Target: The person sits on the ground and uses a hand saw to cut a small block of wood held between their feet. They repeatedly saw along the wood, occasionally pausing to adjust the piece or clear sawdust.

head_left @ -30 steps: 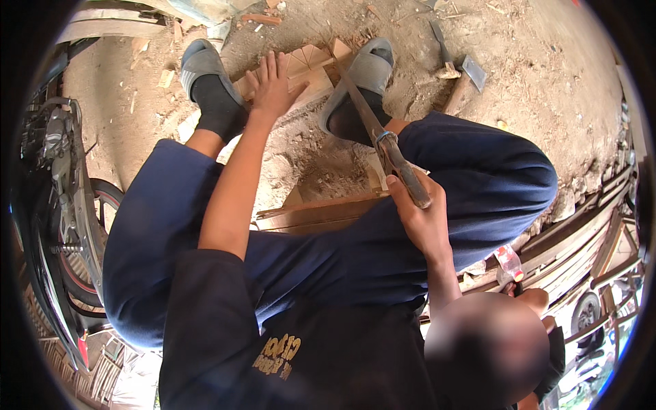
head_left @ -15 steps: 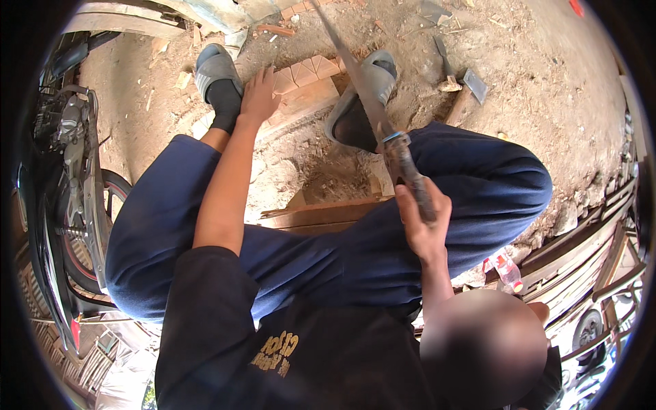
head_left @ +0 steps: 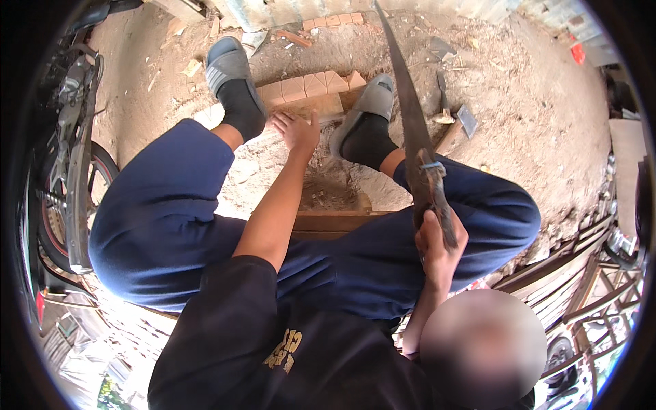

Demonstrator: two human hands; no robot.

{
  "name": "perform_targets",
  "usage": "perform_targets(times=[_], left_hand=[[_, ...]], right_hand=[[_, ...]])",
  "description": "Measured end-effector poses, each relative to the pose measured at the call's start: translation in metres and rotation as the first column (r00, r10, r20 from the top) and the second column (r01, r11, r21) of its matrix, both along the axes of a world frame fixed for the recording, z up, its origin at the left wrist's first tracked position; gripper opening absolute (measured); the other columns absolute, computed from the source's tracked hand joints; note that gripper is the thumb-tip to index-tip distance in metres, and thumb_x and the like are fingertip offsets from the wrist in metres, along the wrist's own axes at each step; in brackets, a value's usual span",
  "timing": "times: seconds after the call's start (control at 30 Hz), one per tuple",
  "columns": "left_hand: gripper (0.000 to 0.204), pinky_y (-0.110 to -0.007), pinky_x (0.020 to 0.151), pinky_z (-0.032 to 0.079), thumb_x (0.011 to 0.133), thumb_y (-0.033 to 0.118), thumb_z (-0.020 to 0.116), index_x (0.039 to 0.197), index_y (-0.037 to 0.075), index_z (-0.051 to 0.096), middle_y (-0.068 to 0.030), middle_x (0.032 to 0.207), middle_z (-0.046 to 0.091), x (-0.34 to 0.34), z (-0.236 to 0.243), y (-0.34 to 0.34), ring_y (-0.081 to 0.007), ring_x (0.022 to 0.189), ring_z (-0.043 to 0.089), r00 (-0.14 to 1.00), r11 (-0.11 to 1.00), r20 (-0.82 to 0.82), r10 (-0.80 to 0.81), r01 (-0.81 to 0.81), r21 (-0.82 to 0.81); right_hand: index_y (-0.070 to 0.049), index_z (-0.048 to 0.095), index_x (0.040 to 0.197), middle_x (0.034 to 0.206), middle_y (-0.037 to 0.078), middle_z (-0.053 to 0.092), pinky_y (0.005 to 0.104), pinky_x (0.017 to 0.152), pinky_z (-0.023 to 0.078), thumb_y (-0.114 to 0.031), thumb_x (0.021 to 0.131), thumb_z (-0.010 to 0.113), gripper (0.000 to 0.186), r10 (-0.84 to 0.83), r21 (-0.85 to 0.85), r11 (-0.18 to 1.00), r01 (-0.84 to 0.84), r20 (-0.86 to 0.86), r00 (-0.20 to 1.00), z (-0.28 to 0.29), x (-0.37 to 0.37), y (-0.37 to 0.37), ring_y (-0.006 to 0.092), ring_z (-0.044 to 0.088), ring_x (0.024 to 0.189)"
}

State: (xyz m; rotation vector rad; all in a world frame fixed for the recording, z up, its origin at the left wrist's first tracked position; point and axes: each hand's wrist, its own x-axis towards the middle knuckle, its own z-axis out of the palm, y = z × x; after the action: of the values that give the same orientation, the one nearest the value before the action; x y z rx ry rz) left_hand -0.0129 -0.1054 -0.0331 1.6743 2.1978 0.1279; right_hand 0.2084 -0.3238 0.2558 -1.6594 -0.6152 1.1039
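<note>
My right hand [head_left: 441,246] is wrapped round the handle of a handsaw [head_left: 404,89]. Its long dark blade points away from me, over the ground beside my right foot, and blue binding shows where blade meets handle. My left hand [head_left: 298,131] lies with fingers apart at the near edge of a pale wooden board [head_left: 321,106] on the ground between my sandalled feet. Along the board's far side runs a row of reddish-brown wooden blocks [head_left: 305,87] with slanting lines across them. The saw blade is apart from both board and blocks.
On the dirt to the right lie a hatchet-like tool [head_left: 467,121] and a dark narrow blade [head_left: 442,92]. A second row of small blocks [head_left: 333,21] sits farther off. A motorcycle [head_left: 75,137] stands at the left; stacked wood strips [head_left: 560,256] are at the right.
My left hand has come off the left end of the blocks, moving right and nearer me to the board. The saw has swung to the right, away from the blocks.
</note>
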Motion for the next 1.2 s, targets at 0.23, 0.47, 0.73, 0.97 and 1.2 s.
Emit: perform_targets(times=[0.23, 0.47, 0.73, 0.97, 1.2], left_hand=[[0.073, -0.045, 0.126, 0.011, 0.098, 0.045, 0.048, 0.150, -0.005, 0.038, -0.0245, 0.162, 0.026, 0.059, 0.068, -0.009, -0.0366, 0.153, 0.020, 0.609, 0.760, 0.530, -0.590, 0.641, 0.108], [0.092, -0.057, 0.123, 0.004, 0.100, 0.056, 0.042, 0.155, -0.012, 0.014, -0.0315, 0.164, 0.011, 0.030, 0.022, 0.002, -0.0445, 0.153, 0.007, 0.994, 0.993, 0.107, 0.027, -0.039, 0.108], [0.106, -0.074, 0.110, -0.015, 0.096, 0.070, 0.038, 0.155, -0.013, 0.011, -0.0315, 0.164, 0.000, 0.055, 0.032, -0.011, -0.0425, 0.154, -0.008, 0.861, 0.857, 0.074, -0.503, 0.508, -0.086], [0.096, -0.074, 0.110, -0.015, 0.095, 0.066, 0.045, 0.157, -0.003, 0.023, -0.0289, 0.165, -0.005, 0.066, 0.019, -0.021, -0.0421, 0.153, -0.013, 0.985, 0.976, 0.169, -0.042, 0.004, 0.219], [0.084, -0.075, 0.110, -0.014, 0.095, 0.063, 0.047, 0.160, 0.014, 0.026, -0.0287, 0.165, 0.000, 0.065, 0.029, -0.022, -0.0447, 0.153, -0.012, 0.916, 0.920, 0.087, -0.392, 0.389, 0.045]], right_hand=[[0.008, 0.056, 0.105, 0.055, -0.002, 0.037, 0.0246, 0.038, 0.028, -0.012, 0.099, 0.055, 0.020, -0.090, 0.378, 0.923, -0.068, 0.383, 0.919, 0.090, 0.051, -0.018, 0.0073, 0.033, 0.042], [0.002, 0.056, 0.099, 0.061, -0.002, 0.033, 0.0228, 0.041, 0.028, -0.022, 0.102, 0.058, 0.024, -0.148, 0.453, 0.888, 0.074, 0.129, 0.981, 0.162, 0.096, 0.005, 0.0074, 0.030, 0.045], [0.004, 0.052, 0.098, 0.060, -0.001, 0.034, 0.0230, 0.038, 0.027, -0.021, 0.101, 0.057, 0.026, -0.075, 0.373, 0.925, 0.068, 0.004, 0.997, 0.140, 0.090, 0.033, 0.0078, 0.029, 0.042], [0.012, 0.051, 0.110, 0.062, 0.000, 0.032, 0.0225, 0.038, 0.025, -0.024, 0.104, 0.053, 0.037, 0.058, 0.495, 0.860, -0.119, 0.136, 0.989, 0.143, 0.106, 0.034, 0.0071, 0.025, 0.042], [0.012, 0.050, 0.104, 0.059, 0.000, 0.030, 0.0208, 0.038, 0.023, -0.025, 0.105, 0.050, 0.037, -0.042, 0.439, 0.896, -0.065, 0.230, 0.972, 0.144, 0.109, 0.033, 0.0061, 0.024, 0.042]])
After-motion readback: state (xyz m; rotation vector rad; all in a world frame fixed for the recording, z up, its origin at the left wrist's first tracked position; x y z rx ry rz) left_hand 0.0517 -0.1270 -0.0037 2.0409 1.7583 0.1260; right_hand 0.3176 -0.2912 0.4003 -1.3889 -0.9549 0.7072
